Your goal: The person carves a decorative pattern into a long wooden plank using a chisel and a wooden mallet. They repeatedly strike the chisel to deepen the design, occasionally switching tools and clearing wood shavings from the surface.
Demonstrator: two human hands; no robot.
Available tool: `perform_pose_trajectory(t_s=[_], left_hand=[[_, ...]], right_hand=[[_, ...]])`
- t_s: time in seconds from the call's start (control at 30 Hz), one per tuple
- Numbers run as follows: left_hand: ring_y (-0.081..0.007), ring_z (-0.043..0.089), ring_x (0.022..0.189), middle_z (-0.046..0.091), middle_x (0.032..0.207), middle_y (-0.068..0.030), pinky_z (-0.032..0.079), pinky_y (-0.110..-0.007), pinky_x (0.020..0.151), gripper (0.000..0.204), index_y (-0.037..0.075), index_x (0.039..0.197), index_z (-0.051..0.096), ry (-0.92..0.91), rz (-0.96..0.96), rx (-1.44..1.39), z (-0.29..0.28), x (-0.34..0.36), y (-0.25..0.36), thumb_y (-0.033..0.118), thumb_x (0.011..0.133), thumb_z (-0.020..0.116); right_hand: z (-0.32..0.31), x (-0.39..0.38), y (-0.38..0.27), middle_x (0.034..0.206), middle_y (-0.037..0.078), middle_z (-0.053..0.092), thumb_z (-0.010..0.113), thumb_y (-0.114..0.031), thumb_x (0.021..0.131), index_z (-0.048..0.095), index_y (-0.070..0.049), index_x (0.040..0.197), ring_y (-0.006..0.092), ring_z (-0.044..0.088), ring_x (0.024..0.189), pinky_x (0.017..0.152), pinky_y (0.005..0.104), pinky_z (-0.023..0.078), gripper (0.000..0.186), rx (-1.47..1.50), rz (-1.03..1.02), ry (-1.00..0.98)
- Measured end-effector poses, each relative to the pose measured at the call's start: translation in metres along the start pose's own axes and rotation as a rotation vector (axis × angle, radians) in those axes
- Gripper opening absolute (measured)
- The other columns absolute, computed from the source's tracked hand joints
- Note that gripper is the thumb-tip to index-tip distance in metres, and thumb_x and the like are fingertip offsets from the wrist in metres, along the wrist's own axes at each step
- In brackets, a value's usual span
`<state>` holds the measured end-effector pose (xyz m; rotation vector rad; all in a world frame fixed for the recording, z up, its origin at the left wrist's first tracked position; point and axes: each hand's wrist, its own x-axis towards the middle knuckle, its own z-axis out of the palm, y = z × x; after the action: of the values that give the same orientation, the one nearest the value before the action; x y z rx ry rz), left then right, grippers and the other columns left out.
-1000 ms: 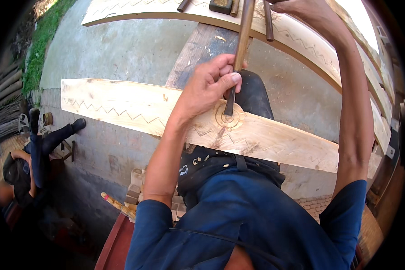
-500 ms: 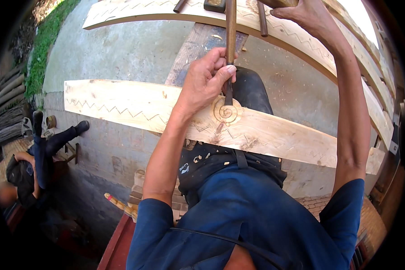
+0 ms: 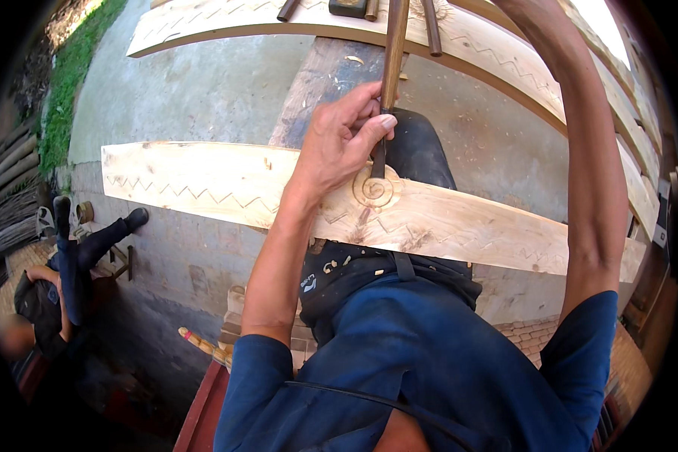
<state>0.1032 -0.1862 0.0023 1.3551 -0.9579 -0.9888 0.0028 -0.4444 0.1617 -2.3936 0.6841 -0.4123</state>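
Observation:
My left hand point(image 3: 346, 135) is closed around the lower part of a chisel point(image 3: 393, 64) with a long wooden handle. The chisel stands nearly upright, its dark blade meeting the upper part of a round spiral carving point(image 3: 374, 197). That carving is cut into a pale wooden board point(image 3: 474, 218) lying across my lap, with zigzag lines incised to both sides of it. My right forearm point(image 3: 597, 166) reaches up to the top edge of the picture. The right hand itself lies beyond that edge, so its fingers and anything in them are hidden.
Beyond the lap board lies another zigzag-marked board point(image 3: 226, 22), bearing a dark block point(image 3: 348, 7) and several tool handles, one a dark rod point(image 3: 432, 26). A plank point(image 3: 328, 83) runs between the boards. Wood chips point(image 3: 331, 265) dot my lap. Another person point(image 3: 41, 305) sits at left.
My right hand, which held a wooden mallet at the top, has risen out of the picture. The chisel's handle leans slightly more to the right; my left hand keeps its grip.

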Motion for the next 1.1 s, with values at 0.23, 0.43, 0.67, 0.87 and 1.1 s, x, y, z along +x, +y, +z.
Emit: perform_pose_trajectory(t_s=[0.23, 0.43, 0.67, 0.87, 1.1], left_hand=[[-0.0084, 0.065, 0.072, 0.068, 0.078, -0.0029, 0.052, -0.026, 0.065, 0.036, -0.002, 0.14, 0.069, 0.022, 0.002, 0.041, 0.002, 0.002, 0.001, 0.008, 0.105, 0.072], [-0.0046, 0.059, 0.072, 0.071, 0.081, -0.0006, 0.048, -0.023, 0.065, 0.033, -0.002, 0.138, 0.07, 0.048, 0.013, 0.127, -0.006, -0.006, -0.002, 0.008, 0.108, 0.07], [-0.0051, 0.059, 0.071, 0.071, 0.081, -0.0009, 0.048, -0.023, 0.064, 0.032, -0.002, 0.138, 0.069, 0.006, 0.007, 0.13, -0.001, 0.0, -0.001, 0.009, 0.108, 0.07], [-0.0108, 0.065, 0.072, 0.067, 0.081, -0.0024, 0.054, -0.027, 0.067, 0.03, -0.002, 0.133, 0.069, -0.015, -0.156, -0.391, -0.016, -0.014, 0.009, 0.017, 0.11, 0.07], [-0.0161, 0.064, 0.072, 0.063, 0.082, -0.0057, 0.058, -0.031, 0.072, 0.038, -0.003, 0.138, 0.06, 0.21, -0.137, -0.45, -0.05, -0.092, 0.02, 0.026, 0.115, 0.064]], right_hand=[[0.006, 0.031, 0.026, 0.132, 0.028, 0.075, 0.084, -0.025, 0.081, 0.064, 0.004, 0.15, 0.0389, 0.072, 0.119, 0.107, 0.0429, 0.056, 0.077, -0.296, -0.106, -0.035], [0.026, 0.043, 0.024, 0.123, 0.026, 0.078, 0.082, -0.02, 0.078, 0.07, 0.003, 0.14, 0.0363, 0.073, 0.112, 0.1, 0.0446, 0.058, 0.067, -0.253, -0.125, -0.124], [0.01, 0.029, 0.016, 0.115, 0.026, 0.078, 0.084, -0.017, 0.076, 0.073, 0.003, 0.135, 0.0311, 0.073, 0.107, 0.098, 0.042, 0.058, 0.062, -0.135, -0.067, -0.282], [0.02, -0.008, 0.028, 0.142, 0.023, 0.072, 0.091, -0.018, 0.078, 0.07, 0.003, 0.141, 0.0297, 0.067, 0.129, 0.114, 0.0415, 0.05, 0.071, -0.039, -0.136, -0.043], [-0.002, -0.14, 0.059, 0.127, 0.015, 0.082, 0.092, -0.019, 0.086, 0.07, -0.012, 0.151, 0.0294, 0.079, 0.111, 0.103, 0.0397, 0.06, 0.069, -0.141, 0.272, 0.056]])
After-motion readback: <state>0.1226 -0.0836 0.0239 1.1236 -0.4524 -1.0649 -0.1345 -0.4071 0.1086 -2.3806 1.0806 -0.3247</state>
